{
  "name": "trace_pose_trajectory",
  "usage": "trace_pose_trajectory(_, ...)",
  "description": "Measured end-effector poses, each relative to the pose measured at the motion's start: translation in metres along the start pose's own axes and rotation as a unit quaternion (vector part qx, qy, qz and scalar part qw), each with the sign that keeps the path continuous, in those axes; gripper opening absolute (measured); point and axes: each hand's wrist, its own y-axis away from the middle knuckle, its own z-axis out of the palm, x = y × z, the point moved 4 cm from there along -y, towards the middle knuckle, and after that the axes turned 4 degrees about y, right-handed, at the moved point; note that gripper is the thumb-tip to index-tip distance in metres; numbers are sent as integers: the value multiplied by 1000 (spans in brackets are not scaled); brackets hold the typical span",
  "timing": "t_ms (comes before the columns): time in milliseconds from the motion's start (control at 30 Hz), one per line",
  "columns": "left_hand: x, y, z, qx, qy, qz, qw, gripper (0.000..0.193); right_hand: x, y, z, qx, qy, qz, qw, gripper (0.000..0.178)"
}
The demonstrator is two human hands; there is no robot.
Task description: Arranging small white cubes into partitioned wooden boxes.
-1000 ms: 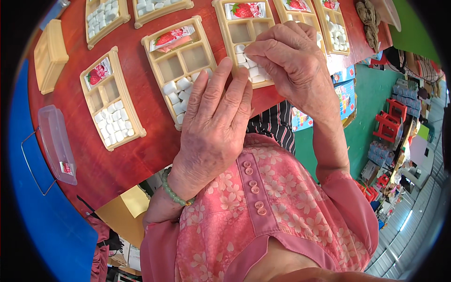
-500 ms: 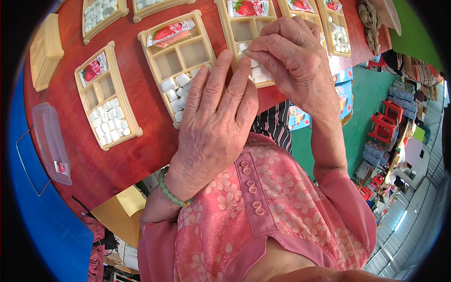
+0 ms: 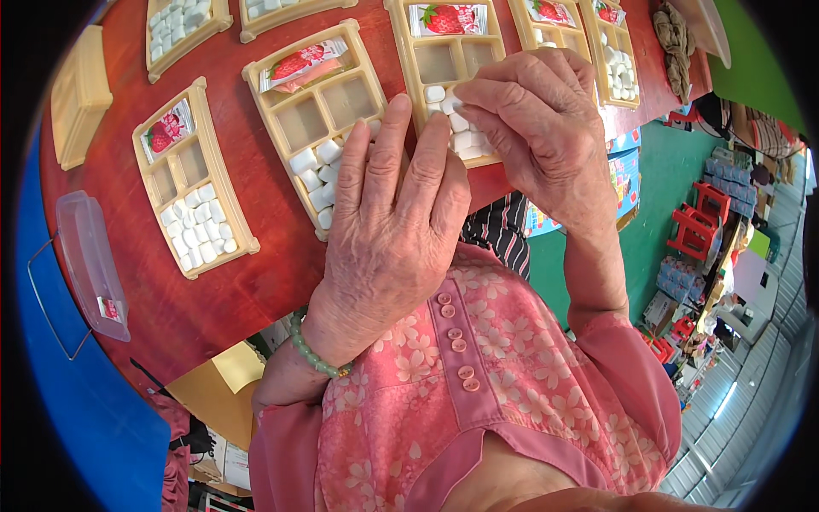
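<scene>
My left hand [image 3: 388, 226] lies with fingers outstretched, palm down, across the near part of a beige tray [image 3: 266, 128], hiding some of its white marshmallows [image 3: 304, 160]. Its fingertips reach toward the adjoining tray [image 3: 407, 53]. Over that second tray, my right hand [image 3: 546, 128] is bent in a pinch, thumb and forefinger at a marshmallow [image 3: 450, 104] in the large near compartment. The fingers partly cover what they grip. Both trays have a strawberry-printed sachet [image 3: 448, 19] in the far compartment and two smaller compartments in the middle.
Another filled tray [image 3: 248, 246] stands to the left on the red table [image 3: 281, 282]. More trays line the far side and right. Stacked beige trays [image 3: 81, 98] and a clear plastic box [image 3: 90, 264] sit at the left edge. A brown cloth [image 3: 674, 47] lies at far right.
My right fingertips have shifted slightly right, revealing a marshmallow at the compartment's far left corner. My left hand stays nearly in place, its fingers a little more spread.
</scene>
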Motion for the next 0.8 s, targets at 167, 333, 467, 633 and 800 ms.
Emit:
trace_pose_trajectory(167,-1,1,0,-3,3,-4,1000,27,-1,-2,0,-5,-4,-16,1000,24)
trace_pose_trajectory(333,-1,1,-1,-8,-3,-9,1000,26,-1,-5,1,-20,-21,-19,999,19)
trace_pose_trajectory(467,-1,1,0,-3,3,-11,1000,25,-1,-5,3,-20,-36,-15,999,13)
trace_pose_trajectory(633,-1,1,-1,-9,1,-10,1000,24,-2,-6,3,-19,-39,-2,999,10)
trace_pose_trajectory(800,-1,1,-2,-12,31,-11,999,41,-2,-6,2,-2,-27,0,1000,12)
